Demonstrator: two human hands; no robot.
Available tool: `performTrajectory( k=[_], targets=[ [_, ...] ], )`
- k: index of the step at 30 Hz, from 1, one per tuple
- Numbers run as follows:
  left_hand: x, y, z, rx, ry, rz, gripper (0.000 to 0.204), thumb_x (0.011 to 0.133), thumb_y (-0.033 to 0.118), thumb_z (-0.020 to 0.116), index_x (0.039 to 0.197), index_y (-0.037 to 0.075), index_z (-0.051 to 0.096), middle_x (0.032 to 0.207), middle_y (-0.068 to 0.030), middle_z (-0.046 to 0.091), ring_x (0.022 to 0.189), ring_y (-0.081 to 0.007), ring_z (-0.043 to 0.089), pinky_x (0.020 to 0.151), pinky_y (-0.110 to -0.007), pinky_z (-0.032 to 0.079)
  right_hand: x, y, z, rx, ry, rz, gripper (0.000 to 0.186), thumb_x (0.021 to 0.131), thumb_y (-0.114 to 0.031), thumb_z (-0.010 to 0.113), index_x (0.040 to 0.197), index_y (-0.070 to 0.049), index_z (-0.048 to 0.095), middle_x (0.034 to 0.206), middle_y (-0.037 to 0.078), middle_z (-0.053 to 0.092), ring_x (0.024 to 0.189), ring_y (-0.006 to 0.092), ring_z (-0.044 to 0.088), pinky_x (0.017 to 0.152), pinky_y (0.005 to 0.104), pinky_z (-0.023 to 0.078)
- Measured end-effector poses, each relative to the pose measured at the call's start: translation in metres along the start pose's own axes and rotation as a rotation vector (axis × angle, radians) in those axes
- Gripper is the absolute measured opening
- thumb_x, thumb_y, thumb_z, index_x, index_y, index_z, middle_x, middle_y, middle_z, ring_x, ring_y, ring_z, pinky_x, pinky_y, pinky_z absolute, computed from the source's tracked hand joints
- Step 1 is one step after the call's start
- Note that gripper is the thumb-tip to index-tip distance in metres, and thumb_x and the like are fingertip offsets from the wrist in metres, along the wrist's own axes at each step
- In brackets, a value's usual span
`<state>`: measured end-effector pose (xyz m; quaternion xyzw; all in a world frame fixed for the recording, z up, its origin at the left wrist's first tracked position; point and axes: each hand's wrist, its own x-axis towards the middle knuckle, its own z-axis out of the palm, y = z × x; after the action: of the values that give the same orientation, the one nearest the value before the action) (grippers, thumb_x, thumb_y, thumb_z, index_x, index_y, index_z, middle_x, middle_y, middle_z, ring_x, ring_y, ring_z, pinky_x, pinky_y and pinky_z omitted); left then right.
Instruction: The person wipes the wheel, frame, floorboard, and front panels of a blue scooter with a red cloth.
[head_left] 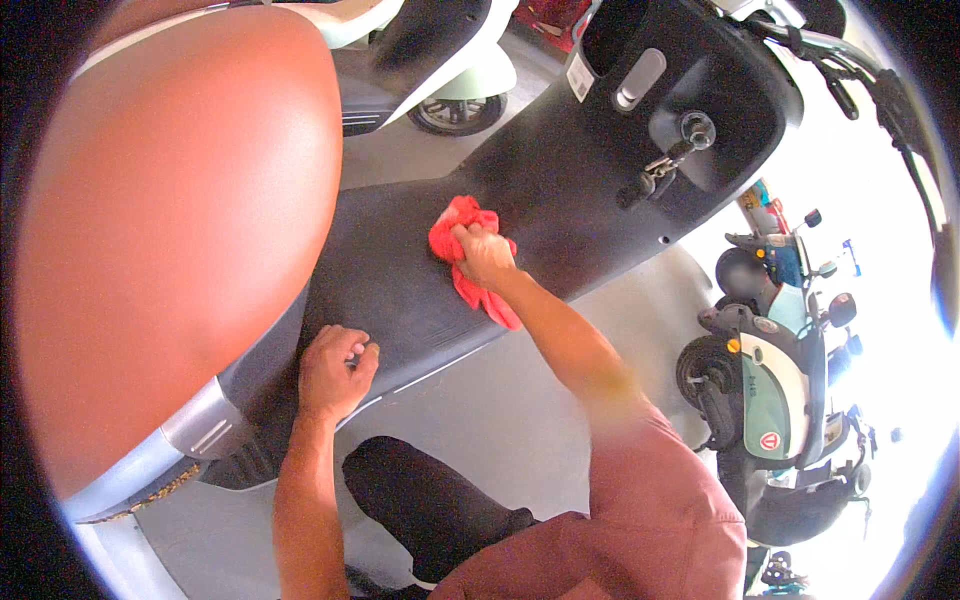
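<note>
My right hand grips a crumpled red cloth pressed on the black floorboard of a scooter, near its middle. My left hand rests on the floorboard's near left edge, below the right hand in view, with fingers curled and nothing visible in them. The scooter's large brown seat fills the left. At the upper right, keys hang from the lock in the black front panel, below a grey hook.
A white-and-black scooter stands beyond the floorboard. Several parked scooters line the bright right side. Handlebars reach across the upper right. Grey floor shows under my arms, beside my dark-clad leg.
</note>
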<state>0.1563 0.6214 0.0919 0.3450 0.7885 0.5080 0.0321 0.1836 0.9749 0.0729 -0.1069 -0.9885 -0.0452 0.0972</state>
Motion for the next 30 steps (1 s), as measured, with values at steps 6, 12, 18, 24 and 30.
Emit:
performTrajectory(
  k=[6, 12, 18, 24, 30],
  targets=[
    [0.002, -0.001, 0.001, -0.008, -0.022, 0.053, 0.015, 0.085, 0.014, 0.076, 0.09, 0.003, 0.069, 0.08, -0.0108, 0.064, 0.078, -0.0293, 0.064, 0.07, -0.042, 0.053, 0.003, 0.03, -0.153, -0.354, 0.374, -0.182, 0.023, 0.082, -0.012, 0.064, 0.105, -0.016, 0.068, 0.097, 0.011, 0.065, 0.093, 0.0342, 0.064, 0.077, 0.0507, 0.052],
    [-0.001, -0.01, -0.001, 0.015, -0.013, 0.082, 0.015, 0.087, 0.013, 0.076, 0.092, 0.002, 0.068, 0.083, -0.011, 0.065, 0.076, -0.029, 0.064, 0.069, -0.042, 0.054, 0.073, 0.054, -0.219, -0.794, 0.517, -0.001, 0.024, 0.09, -0.018, 0.06, 0.112, -0.022, 0.068, 0.109, 0.004, 0.065, 0.109, 0.028, 0.055, 0.087, 0.0488, 0.042],
    [-0.002, -0.004, 0.003, 0.014, 0.004, 0.074, 0.011, 0.086, 0.011, 0.074, 0.092, 0.003, 0.069, 0.081, -0.0104, 0.065, 0.075, -0.0282, 0.062, 0.072, -0.041, 0.052, 0.025, 0.046, -0.114, -0.65, 0.307, 0.017, 0.032, 0.089, -0.022, 0.061, 0.12, -0.022, 0.067, 0.117, 0.005, 0.065, 0.115, 0.0304, 0.055, 0.092, 0.0507, 0.042],
    [0.0, -0.009, 0.002, 0.066, 0.024, 0.117, 0.008, 0.086, 0.008, 0.07, 0.086, 0.001, 0.067, 0.077, -0.0107, 0.061, 0.074, -0.0305, 0.059, 0.069, -0.043, 0.049, -0.025, 0.062, -0.111, -0.435, 0.368, -0.199, 0.043, 0.087, -0.02, 0.062, 0.129, -0.023, 0.066, 0.122, 0.004, 0.064, 0.111, 0.0294, 0.056, 0.092, 0.047, 0.044],
    [-0.001, -0.003, 0.007, -0.007, 0.044, 0.091, 0.006, 0.085, 0.006, 0.071, 0.086, 0.001, 0.068, 0.077, -0.01, 0.061, 0.073, -0.0287, 0.059, 0.07, -0.041, 0.049, -0.069, 0.096, -0.181, -0.454, 0.432, -0.109, 0.051, 0.086, -0.017, 0.063, 0.137, -0.024, 0.064, 0.129, 0.008, 0.062, 0.117, 0.0367, 0.059, 0.102, 0.0497, 0.046]
  ],
)
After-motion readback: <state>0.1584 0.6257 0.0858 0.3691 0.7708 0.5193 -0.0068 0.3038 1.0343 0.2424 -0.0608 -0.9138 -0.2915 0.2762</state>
